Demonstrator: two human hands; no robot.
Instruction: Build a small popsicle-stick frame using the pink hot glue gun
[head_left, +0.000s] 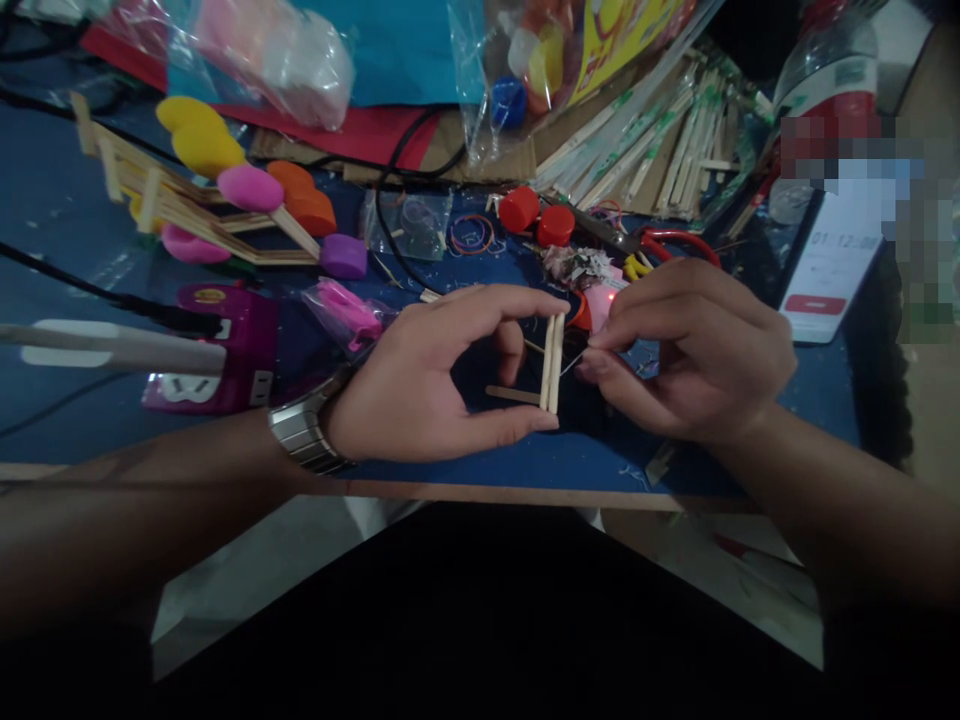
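Observation:
My left hand [420,370], with a metal watch [309,425] at its wrist, grips a pair of craft sticks [553,362] by their ends, between thumb and forefinger. The two sticks stand side by side, and another craft stick [514,394] runs off to the left from near their lower end. To the right, my right hand [686,355] pinches a thin pale strand [572,362] that stretches to the sticks. What the strand is made of, I cannot make out. Just behind the right fingertips lies a pink object with a small red light [606,300].
A stick structure with coloured foam-like pieces [225,215] stands at the left, behind a purple power strip [251,345]. Bagged craft sticks [660,140], red-handled scissors [675,240], red caps [555,224] and a phone [829,260] lie around the far and right sides. Black cables cross the table.

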